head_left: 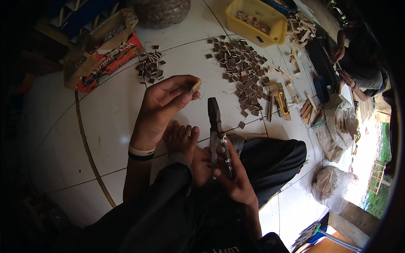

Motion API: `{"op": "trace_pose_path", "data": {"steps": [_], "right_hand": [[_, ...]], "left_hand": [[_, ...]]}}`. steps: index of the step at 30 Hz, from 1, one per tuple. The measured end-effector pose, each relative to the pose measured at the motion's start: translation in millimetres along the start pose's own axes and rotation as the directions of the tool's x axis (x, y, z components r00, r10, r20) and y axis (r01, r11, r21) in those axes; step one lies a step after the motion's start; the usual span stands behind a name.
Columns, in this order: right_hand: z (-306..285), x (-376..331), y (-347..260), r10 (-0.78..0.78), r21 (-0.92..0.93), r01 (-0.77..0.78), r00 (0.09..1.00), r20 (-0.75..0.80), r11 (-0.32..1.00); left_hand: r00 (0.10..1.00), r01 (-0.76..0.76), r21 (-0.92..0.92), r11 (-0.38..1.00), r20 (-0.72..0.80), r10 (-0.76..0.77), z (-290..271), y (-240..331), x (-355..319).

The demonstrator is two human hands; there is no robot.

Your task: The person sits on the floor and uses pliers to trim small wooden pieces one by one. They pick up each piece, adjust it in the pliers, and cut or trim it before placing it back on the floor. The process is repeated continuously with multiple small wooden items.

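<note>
My left hand [158, 103] is raised over the tiled floor, pinching a small pale wooden piece [195, 87] between thumb and fingers. A thin wire-like end sticks out beside that piece. Lower and to the right, my right hand [237, 183] is wrapped round the handles of a pair of pliers [214, 116], whose dark jaws point up and away from me. The pliers and the wooden piece are apart. Beyond my hands lie a large scatter of small dark brown square pieces [242, 63] and a smaller heap of similar pieces [149, 67].
A yellow tub [272, 37] holding small pieces stands at the back, with wood offcuts [301, 27] beside it. A yellow-and-black tool [282, 103] lies right of the scatter. A red-printed carton [112, 59] is at far left. Another person's hands [348, 79] work at far right, near sacks [337, 120].
</note>
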State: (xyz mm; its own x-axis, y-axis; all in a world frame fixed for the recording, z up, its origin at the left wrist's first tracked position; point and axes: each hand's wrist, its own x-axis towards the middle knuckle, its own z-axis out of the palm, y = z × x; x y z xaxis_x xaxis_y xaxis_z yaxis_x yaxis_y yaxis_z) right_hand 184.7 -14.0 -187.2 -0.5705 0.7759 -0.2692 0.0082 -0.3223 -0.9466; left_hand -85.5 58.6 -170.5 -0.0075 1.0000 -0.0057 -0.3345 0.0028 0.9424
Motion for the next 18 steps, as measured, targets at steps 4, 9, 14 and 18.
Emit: {"op": "trace_pose_path", "data": {"steps": [4,9,14,18], "right_hand": [[0.8,-1.8,-2.7,-0.029,0.090,0.028,1.000,0.012,0.996],[3.6,-2.8,-9.6,-0.027,0.094,0.029,0.999,-0.017,0.995],[7.1,-3.2,-15.4,-0.006,0.162,0.010,1.000,-0.022,0.987],[6.8,-5.4,-17.9,0.046,0.146,-0.041,0.998,-0.032,0.988]], "left_hand": [[0.999,0.018,0.074,0.997,-0.032,-0.015,8.4,0.5,-0.4],[0.997,0.074,0.074,0.995,0.013,-0.075,22.1,-2.1,1.4],[0.996,0.083,0.051,0.995,0.036,-0.085,27.6,-0.9,0.3],[0.994,0.092,0.044,0.995,0.048,-0.094,27.5,-1.2,0.5]]}}
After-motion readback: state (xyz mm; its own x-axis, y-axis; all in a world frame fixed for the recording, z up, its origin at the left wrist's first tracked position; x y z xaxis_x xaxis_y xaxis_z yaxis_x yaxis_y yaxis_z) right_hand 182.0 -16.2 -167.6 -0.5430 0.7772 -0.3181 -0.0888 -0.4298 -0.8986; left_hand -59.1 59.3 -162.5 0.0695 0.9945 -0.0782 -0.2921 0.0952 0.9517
